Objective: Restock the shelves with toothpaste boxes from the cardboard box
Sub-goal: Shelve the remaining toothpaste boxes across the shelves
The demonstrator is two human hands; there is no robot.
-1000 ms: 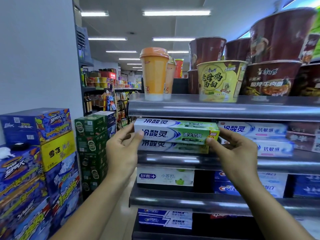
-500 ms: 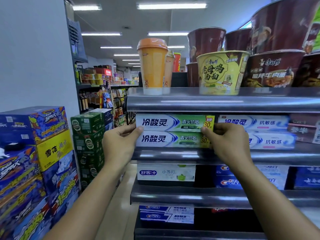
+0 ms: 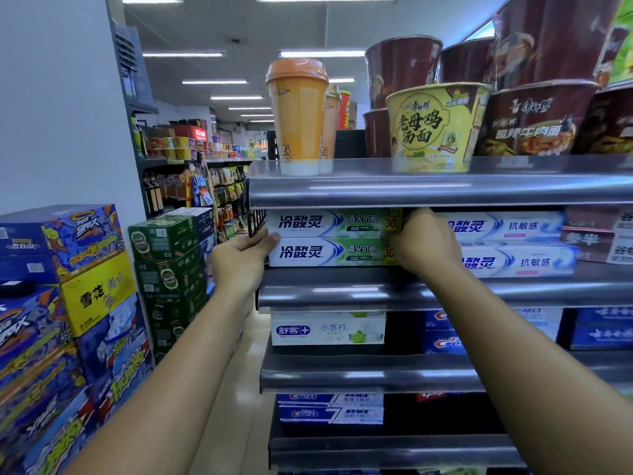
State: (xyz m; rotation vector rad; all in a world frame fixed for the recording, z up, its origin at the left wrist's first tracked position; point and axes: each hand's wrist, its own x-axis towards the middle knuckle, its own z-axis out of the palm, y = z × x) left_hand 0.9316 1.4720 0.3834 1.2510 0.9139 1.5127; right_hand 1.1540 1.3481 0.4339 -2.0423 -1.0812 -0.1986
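Four steel shelves (image 3: 428, 192) fill the view from 12 round to 5 o'clock. Stacked drink cases (image 3: 68, 303) in blue, yellow and green stand at 8 to 9 o'clock, apart from the shelves. On the uppermost shelf, at 1 to 2 o'clock, sit noodle bowls (image 3: 435, 126), dark red ones behind and beside a yellow one, with an orange cup (image 3: 297, 114) upright at 12 o'clock. On the second shelf (image 3: 342, 289), at the centre, two green-and-white toothpaste boxes lie lengthwise, fronts outward. The top box (image 3: 329, 222) rests squarely on the lower box (image 3: 325, 252), just under the shelf above. Just beside them at 3 o'clock are two blue boxes (image 3: 513, 226), also stacked. The right hand (image 3: 424, 246), back toward the camera, curls its fingers on the top box's right end and covers the right ends of both. The left hand (image 3: 239, 265) is at their left end, thumb at the seam between the two. Its fingers are hidden, so I cannot tell whether it grips.
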